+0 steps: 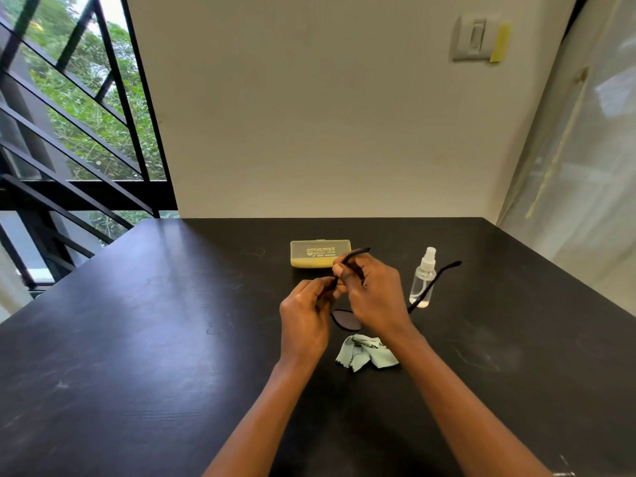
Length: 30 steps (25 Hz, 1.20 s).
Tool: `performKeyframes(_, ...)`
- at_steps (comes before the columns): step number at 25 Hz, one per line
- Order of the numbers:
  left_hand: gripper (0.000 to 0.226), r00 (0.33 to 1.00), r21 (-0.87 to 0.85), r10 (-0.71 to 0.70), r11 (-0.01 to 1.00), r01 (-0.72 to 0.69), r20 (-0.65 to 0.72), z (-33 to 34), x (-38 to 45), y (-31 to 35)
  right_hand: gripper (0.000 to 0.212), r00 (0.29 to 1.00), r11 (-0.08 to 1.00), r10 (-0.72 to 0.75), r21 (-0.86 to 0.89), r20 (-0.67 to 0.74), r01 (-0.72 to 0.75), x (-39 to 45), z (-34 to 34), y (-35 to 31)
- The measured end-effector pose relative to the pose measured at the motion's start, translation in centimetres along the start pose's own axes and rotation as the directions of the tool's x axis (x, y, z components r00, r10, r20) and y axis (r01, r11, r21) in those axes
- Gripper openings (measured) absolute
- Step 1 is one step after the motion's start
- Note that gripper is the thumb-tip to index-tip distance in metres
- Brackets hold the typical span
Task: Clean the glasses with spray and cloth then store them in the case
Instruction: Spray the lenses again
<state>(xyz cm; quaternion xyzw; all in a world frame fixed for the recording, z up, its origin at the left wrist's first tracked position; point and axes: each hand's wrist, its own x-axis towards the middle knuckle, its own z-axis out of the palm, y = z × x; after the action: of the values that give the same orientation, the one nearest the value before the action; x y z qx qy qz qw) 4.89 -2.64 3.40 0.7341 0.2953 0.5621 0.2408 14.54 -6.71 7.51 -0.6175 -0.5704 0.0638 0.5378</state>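
Observation:
Dark-framed glasses (pixel 346 320) with tinted lenses are held above the black table (pixel 137 339). My left hand (pixel 304 321) grips the frame near the left hinge. My right hand (pixel 373 294) pinches the left temple arm, which points up towards the case. The other temple arm sticks out to the right, in front of the clear spray bottle (pixel 424 280). A closed yellow case (pixel 320 253) lies behind my hands. The crumpled pale green cloth (pixel 366 352) lies on the table just below the glasses. One lens is hidden by my right hand.
A white wall stands right behind the table's far edge. A window with black bars is at the left, and a plastic-covered surface is at the right. The table's left edge runs diagonally beside the window.

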Motion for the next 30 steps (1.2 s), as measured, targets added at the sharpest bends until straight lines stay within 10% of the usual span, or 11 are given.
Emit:
performKeyframes(4, 0.023, 0.997, 0.074, 0.012, 0.997, -0.007, -0.07, 0.6, 0.3, -1.1, 0.017, 0.999, 0.998, -0.038, -0.051, 0.003, 0.038, 0.0, -0.5, 1.1)
performKeyframes(11, 0.026, 0.969, 0.026, -0.146, 0.988, 0.155, -0.2, 0.2, 1.6, -3.3, 0.017, 0.841, 0.927, -0.372, -0.197, -0.392, 0.318, 0.1, -4.4, 4.2)
performKeyframes(17, 0.028, 0.951, 0.004, -0.178, 0.983, 0.185, -0.254, -0.2, 1.7, -4.5, 0.054, 0.901, 0.907, 0.18, -0.289, -0.395, -0.307, 1.8, -6.2, 11.8)
performKeyframes(23, 0.026, 0.923, -0.069, -0.267, 0.964, 0.258, -0.278, 0.8, 1.4, -5.4, 0.07, 0.953, 0.928, 0.188, -0.275, -0.236, -0.251, 1.2, -5.0, 13.3)
performKeyframes(30, 0.025, 0.892, -0.137, -0.271, 0.962, 0.237, -0.362, 0.9, 0.9, -6.6, 0.059, 0.923, 0.803, 0.384, 0.496, -0.006, -0.331, -0.5, -3.6, 9.6)
